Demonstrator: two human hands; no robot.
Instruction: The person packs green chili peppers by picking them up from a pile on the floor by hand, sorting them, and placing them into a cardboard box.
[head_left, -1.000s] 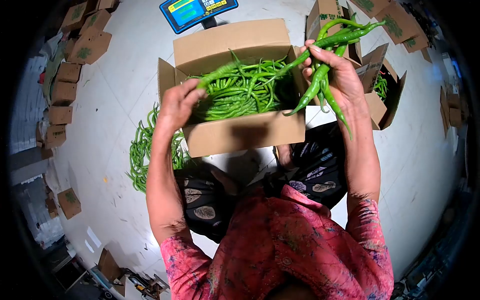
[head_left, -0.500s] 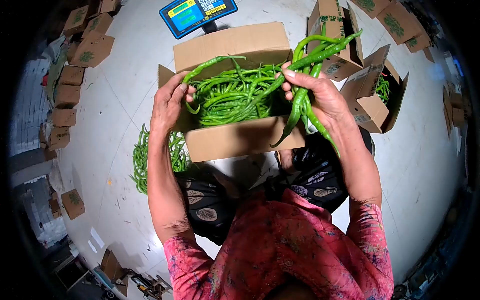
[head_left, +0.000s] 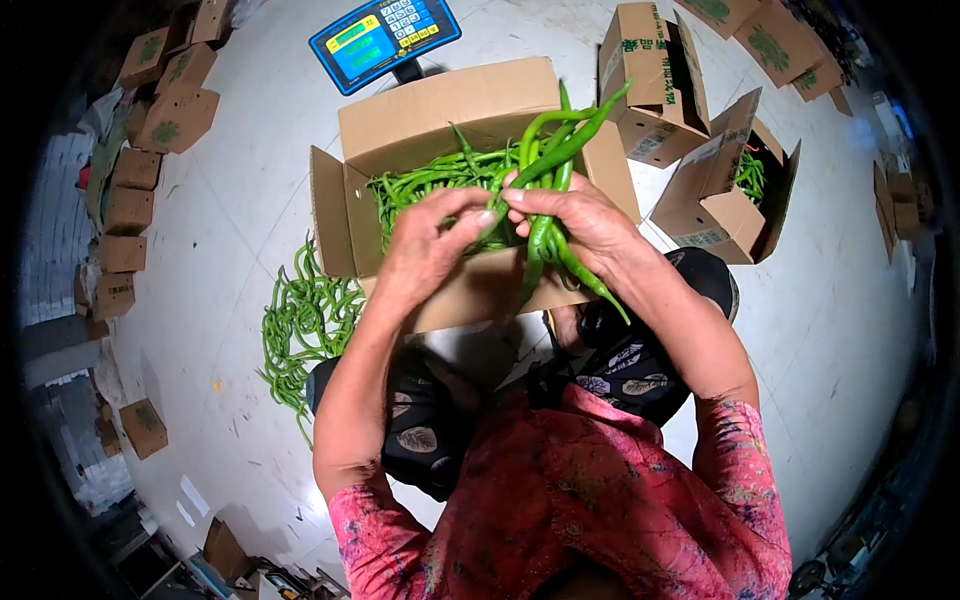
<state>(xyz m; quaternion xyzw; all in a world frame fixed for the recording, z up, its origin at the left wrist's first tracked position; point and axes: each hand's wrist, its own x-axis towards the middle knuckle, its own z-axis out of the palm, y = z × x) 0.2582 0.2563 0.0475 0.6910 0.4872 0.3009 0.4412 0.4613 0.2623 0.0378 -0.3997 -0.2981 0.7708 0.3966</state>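
My right hand (head_left: 585, 222) grips a bunch of long green chili peppers (head_left: 541, 235) over the right part of an open cardboard box (head_left: 440, 100). Their tips and stems stick out above and below the fingers. Close beside it, my left hand (head_left: 425, 240) is closed in a pinch, thumb and forefinger on a green chili pepper (head_left: 497, 190) at the bunch's left edge. Behind the hands, many more green chili peppers (head_left: 410, 185) fill the box, partly hidden by my fingers.
A scale display (head_left: 385, 38) stands behind the box. Loose green peppers (head_left: 300, 320) lie in a pile on the floor at left. Two cardboard boxes stand at right, one closed-looking box (head_left: 645, 85) and one open box (head_left: 715, 205) with peppers inside. More cartons (head_left: 178, 118) line the left side.
My left hand has moved right, from the box's left edge to beside my right hand. The pepper it held at the left no longer shows there. The right hand's bunch has shifted left and down.
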